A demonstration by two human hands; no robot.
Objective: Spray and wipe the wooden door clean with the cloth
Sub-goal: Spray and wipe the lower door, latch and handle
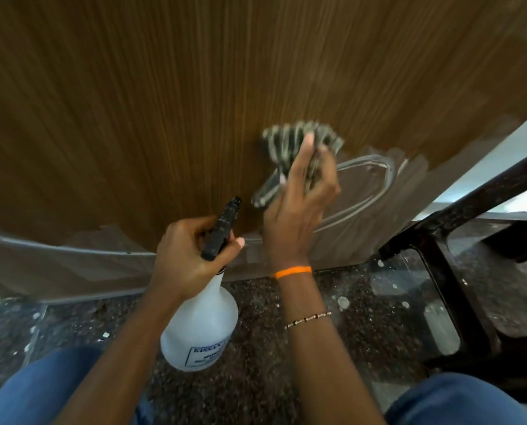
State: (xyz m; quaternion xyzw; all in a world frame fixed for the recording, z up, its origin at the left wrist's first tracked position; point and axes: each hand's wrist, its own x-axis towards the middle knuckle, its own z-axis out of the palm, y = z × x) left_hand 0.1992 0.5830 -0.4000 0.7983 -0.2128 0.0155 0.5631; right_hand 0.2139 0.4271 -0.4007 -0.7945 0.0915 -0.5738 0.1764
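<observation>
I am mid-wipe, low on the door. My right hand presses the cloth against the wood, fingers stretched over it with the thumb side pinching a fold; the cloth is bunched, striped and blurred, so I judge it is moving. My left hand is wrapped round the black trigger head of the spray bottle, nozzle tilted up toward the door just left of the cloth, the white body hanging below over the floor.

Right of the cloth the wood shows a pale, filmy patch with a looping streak, and a similar dull band runs along the bottom edge to the left. Whether that is wet spray, residue or protective film I cannot tell. The wood above and to the left looks plain brown and even; I cannot say whether it has been wiped.

My judgement: spraying is done at least for this lower right area, and wiping here is under way, not finished. The streaked patch and bottom band seem left to do.
</observation>
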